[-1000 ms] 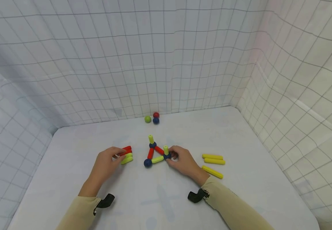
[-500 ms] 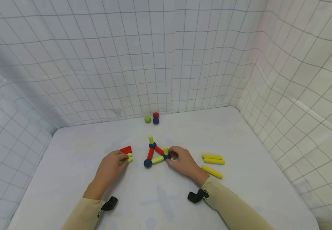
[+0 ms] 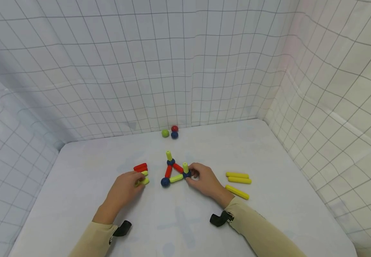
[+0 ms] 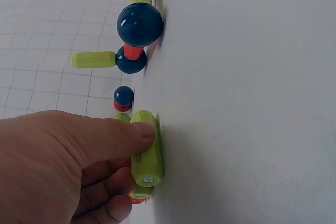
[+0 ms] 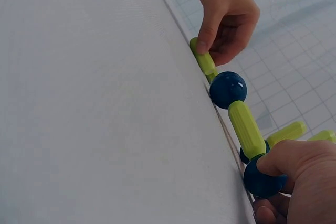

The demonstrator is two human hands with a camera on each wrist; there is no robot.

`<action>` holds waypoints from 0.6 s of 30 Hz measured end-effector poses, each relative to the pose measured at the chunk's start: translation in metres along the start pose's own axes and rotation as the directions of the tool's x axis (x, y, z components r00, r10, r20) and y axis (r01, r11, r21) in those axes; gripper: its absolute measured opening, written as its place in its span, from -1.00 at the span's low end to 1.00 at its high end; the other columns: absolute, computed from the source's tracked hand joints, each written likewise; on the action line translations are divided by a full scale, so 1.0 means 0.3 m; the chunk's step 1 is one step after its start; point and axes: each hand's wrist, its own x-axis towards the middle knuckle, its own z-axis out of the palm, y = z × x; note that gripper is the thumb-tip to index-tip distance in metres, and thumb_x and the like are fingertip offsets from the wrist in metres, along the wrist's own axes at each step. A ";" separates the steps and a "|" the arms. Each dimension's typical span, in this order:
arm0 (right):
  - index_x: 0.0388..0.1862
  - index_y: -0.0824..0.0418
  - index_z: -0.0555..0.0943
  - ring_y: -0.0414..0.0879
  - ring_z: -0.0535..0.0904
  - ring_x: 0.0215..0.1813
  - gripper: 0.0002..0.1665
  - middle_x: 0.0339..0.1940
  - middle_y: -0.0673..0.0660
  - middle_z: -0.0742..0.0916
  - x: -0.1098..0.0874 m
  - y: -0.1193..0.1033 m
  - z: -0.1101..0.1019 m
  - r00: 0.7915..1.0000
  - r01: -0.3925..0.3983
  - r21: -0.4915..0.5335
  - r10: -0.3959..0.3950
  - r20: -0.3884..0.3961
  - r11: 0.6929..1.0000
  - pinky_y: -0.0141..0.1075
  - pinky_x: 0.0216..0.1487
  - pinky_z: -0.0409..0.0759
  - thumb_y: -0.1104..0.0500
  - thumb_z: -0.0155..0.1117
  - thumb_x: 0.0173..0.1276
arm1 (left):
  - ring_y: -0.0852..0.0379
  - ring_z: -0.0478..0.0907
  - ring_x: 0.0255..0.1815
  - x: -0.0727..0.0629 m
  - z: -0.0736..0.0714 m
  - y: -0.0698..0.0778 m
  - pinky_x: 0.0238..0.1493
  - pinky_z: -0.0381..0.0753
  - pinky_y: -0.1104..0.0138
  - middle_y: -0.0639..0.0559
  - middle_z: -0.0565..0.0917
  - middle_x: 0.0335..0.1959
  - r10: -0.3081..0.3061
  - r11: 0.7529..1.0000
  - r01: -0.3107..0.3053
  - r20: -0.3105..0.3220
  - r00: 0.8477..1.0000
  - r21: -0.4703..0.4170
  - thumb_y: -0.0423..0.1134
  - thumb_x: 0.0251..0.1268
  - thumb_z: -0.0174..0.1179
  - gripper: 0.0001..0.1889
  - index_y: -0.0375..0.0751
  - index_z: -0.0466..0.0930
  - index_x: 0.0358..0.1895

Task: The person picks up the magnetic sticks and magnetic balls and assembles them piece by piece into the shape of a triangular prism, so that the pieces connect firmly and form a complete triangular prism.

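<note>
My left hand (image 3: 125, 191) pinches the nearer yellow-green magnetic rod (image 4: 148, 156) between thumb and fingers, low over the table. A second yellow-green rod (image 3: 145, 173) and the red rods (image 3: 140, 167) lie just beyond it. To the right, red and yellow-green rods and blue balls make up a triangle frame, with a blue ball (image 3: 165, 182) at its left corner. Two yellow-green rods stand upright on the frame, one on the far ball (image 3: 170, 162). My right hand (image 3: 206, 180) grips the blue ball (image 5: 262, 178) at the right corner with thumb and fingers.
Several yellow rods (image 3: 239, 180) lie right of my right hand. At the back of the table (image 3: 230, 142) sit a green ball (image 3: 165, 133), a red ball (image 3: 174, 128) and a blue ball (image 3: 174, 135), near the gridded cloth wall (image 3: 159, 89).
My left hand has moved right and nearer, from over the rod row to the nearest yellow-green rod. That rod now lies slightly apart from its neighbour. The right hand and the frame stay put.
</note>
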 end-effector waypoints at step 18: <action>0.11 0.16 0.72 -0.19 0.61 -0.17 -0.67 -0.17 -0.09 0.70 -0.002 0.005 0.003 1.000 0.012 -0.002 -0.012 -0.003 1.000 -0.26 -0.08 0.66 0.22 0.55 0.41 | 0.10 0.67 -0.20 0.004 -0.009 0.035 -0.12 0.72 0.12 0.06 0.78 -0.16 -0.071 0.963 0.048 -0.075 0.995 -0.266 -0.37 0.30 0.54 -0.74 -0.23 0.83 0.03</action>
